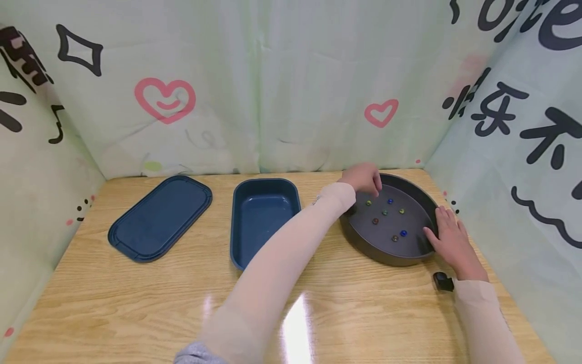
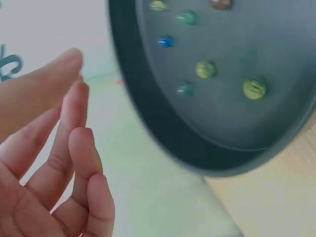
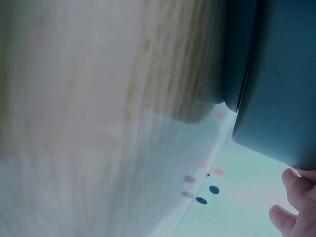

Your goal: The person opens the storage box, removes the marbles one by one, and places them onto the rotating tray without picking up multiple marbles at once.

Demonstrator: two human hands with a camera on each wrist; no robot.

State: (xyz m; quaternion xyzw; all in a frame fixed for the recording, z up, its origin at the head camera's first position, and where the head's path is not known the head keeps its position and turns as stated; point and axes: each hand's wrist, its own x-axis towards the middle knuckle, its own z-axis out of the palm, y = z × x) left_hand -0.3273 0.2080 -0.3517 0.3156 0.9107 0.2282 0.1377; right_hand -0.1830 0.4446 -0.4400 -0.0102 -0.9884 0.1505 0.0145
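A round dark grey pan (image 1: 386, 258) sits at the right of the table with several glass marbles (image 1: 403, 233) scattered over its floor, blue, green, yellow and brown. My left hand (image 1: 362, 178) is over the pan's far left rim, fingers pointing down. In the left wrist view its thumb (image 2: 54, 71) is extended and the fingers are loosely bent, with nothing visible between them; marbles (image 2: 254, 89) lie in the pan beyond. Against the pan's right side rests my right hand (image 1: 454, 245), fingers fairly straight, thumb at the rim. The right wrist view shows its fingertips beside the dark pan wall (image 3: 281, 84).
Left of the pan stands a deep blue rectangular container (image 1: 234, 237), partly behind my left forearm. A matching blue lid (image 1: 161, 217) lies flat farther left. A small black device (image 1: 442, 281) is at my right wrist. Printed curtains (image 1: 282, 91) enclose the table's back and sides.
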